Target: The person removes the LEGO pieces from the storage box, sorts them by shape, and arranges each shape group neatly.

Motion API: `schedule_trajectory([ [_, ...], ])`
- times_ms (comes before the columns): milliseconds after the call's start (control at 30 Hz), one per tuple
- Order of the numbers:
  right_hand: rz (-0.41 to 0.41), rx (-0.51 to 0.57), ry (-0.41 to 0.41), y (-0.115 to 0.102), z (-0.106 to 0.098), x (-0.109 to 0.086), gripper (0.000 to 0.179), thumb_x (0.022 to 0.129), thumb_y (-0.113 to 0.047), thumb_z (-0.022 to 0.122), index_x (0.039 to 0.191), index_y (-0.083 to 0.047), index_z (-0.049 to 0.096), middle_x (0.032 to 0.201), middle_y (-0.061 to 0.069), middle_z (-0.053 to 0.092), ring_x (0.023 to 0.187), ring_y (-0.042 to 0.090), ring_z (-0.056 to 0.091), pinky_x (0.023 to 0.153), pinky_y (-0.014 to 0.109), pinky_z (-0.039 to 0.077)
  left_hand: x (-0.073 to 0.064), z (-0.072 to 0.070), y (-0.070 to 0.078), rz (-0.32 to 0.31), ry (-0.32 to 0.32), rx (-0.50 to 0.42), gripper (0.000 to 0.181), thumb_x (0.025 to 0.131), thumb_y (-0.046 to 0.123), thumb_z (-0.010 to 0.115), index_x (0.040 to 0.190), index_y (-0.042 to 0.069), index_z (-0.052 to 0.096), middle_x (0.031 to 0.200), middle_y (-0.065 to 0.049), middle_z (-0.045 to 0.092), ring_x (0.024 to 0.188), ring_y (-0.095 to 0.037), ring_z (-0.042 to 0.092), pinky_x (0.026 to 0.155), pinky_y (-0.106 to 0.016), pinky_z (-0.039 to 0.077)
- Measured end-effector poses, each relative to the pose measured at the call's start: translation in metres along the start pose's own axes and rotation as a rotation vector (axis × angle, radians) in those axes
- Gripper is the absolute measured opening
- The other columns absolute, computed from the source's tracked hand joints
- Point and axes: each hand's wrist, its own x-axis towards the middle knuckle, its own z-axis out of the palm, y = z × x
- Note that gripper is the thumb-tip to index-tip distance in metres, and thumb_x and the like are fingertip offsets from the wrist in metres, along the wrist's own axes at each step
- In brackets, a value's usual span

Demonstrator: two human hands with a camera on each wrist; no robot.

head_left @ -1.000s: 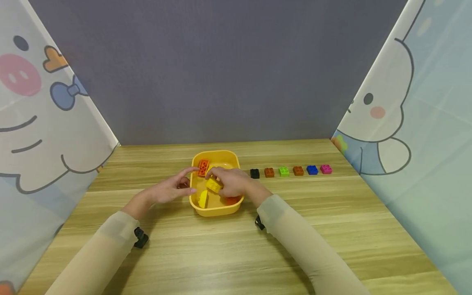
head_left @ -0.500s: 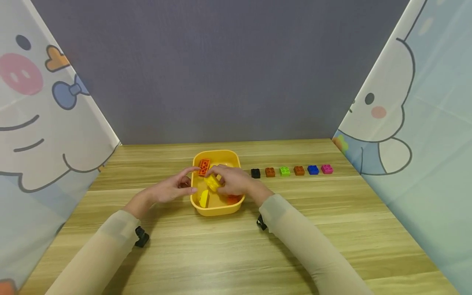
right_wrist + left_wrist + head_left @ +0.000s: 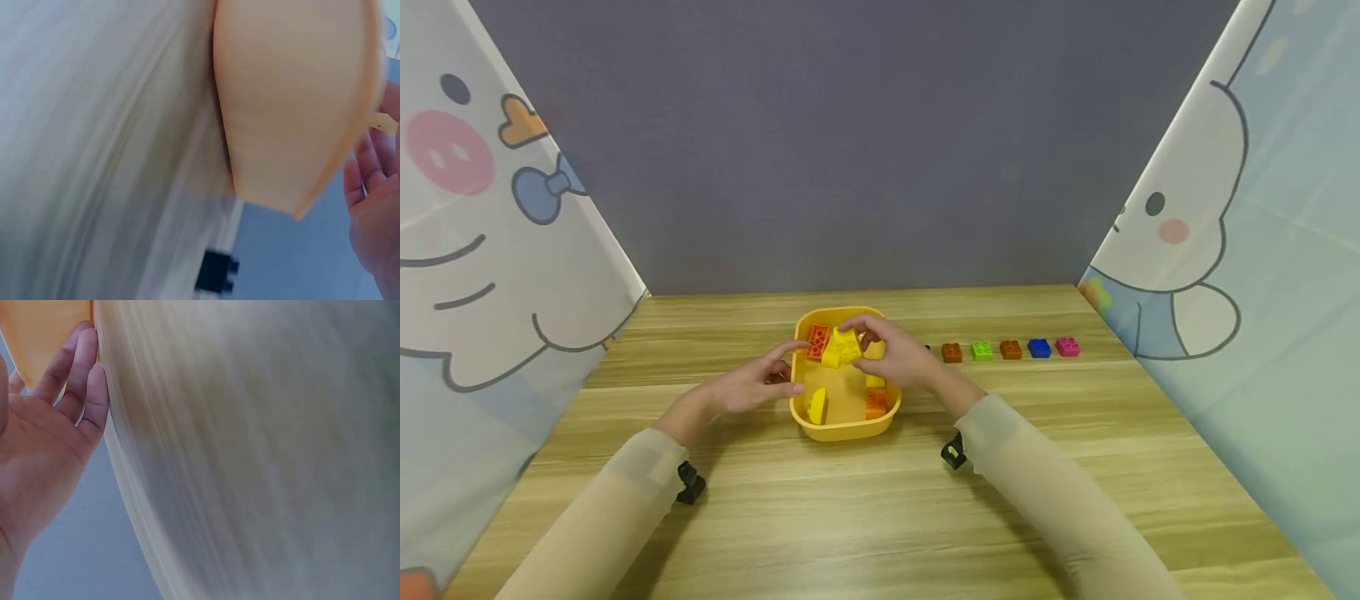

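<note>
Found yellow tray (image 3: 844,433) near the middle of the wood-grain bench (image 3: 820,517). Recorded right hand (image 3: 897,354) reaching over the tray's two-o'clock rim, grip pinching a yellow brick (image 3: 848,343); located said brick toward the tray's twelve o'clock. Cannot tell its clearance from the tray floor. Noted second yellow brick (image 3: 831,357) just beside it, toward eight o'clock. Recorded left hand (image 3: 745,387) at the nine-o'clock rim, grip released, thumb and index finger spread. Cannot confirm firm contact with the rim.

Inventoried further contents: red-orange brick (image 3: 817,342) at eleven o'clock, yellow curved piece (image 3: 817,406) between seven and eight, orange brick (image 3: 876,404) at four, third yellow brick (image 3: 875,381) at three.

Logged a spaced row outside the tray, running toward three o'clock: black brick (image 3: 214,272), mostly hidden in the head view, then brown brick (image 3: 952,352), lime-green brick (image 3: 982,351), another brown brick (image 3: 1011,349), blue brick (image 3: 1040,347) and pink brick (image 3: 1067,347).

Observed dark grey panel (image 3: 865,150) beyond, at twelve o'clock.
</note>
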Motion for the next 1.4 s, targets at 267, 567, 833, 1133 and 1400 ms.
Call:
schedule_trajectory([
  [267,0.039,0.02,0.044,0.003,-0.034,-0.037,0.055,0.101,-0.004,0.078,0.151,-0.011,0.057,0.145,0.015,0.061,0.106,0.022,0.069,0.098,0.049,0.059,0.001,0.001,0.0,0.0,0.005,0.017,0.078,0.111,0.034,0.068,0.173,0.019,0.022,0.113,-0.013,0.07,0.101,-0.025,0.059,0.089,-0.039,0.05],
  [567,0.086,0.042,0.073,0.02,-0.055,-0.07,0.056,0.1,0.002,0.078,0.15,-0.01,0.056,0.148,0.018,0.057,0.104,0.024,0.072,0.092,0.036,0.061,0.0,0.001,0.0,0.0,0.011,0.02,0.077,0.111,0.034,0.068,0.173,0.02,0.023,0.112,-0.012,0.07,0.099,-0.026,0.058,0.087,-0.039,0.05],
  [833,0.186,0.012,0.037,0.04,-0.062,-0.089,0.059,0.097,0.004,0.079,0.151,-0.006,0.057,0.152,0.024,0.058,0.102,0.021,0.071,0.093,0.033,0.061,0.001,0.0,-0.001,-0.003,0.007,0.019,0.077,0.111,0.035,0.068,0.172,0.021,0.023,0.112,-0.012,0.07,0.099,-0.026,0.058,0.087,-0.04,0.05],
  [1133,0.338,-0.054,-0.102,0.05,-0.059,-0.101,0.058,0.099,-0.011,0.082,0.152,-0.018,0.058,0.149,0.017,0.062,0.112,0.021,0.073,0.094,0.038,0.063,0.001,0.0,-0.001,-0.005,0.002,0.012,0.078,0.111,0.035,0.068,0.173,0.02,0.022,0.115,-0.014,0.07,0.102,-0.026,0.058,0.089,-0.041,0.05],
  [1400,0.348,-0.133,-0.142,0.053,-0.06,-0.101,0.058,0.099,-0.025,0.084,0.153,-0.018,0.061,0.132,0.01,0.069,0.1,0.018,0.069,0.087,0.035,0.06,0.001,0.0,-0.001,-0.009,-0.004,-0.001,0.079,0.111,0.034,0.068,0.173,0.019,0.021,0.115,-0.013,0.07,0.101,-0.026,0.057,0.089,-0.04,0.049],
])
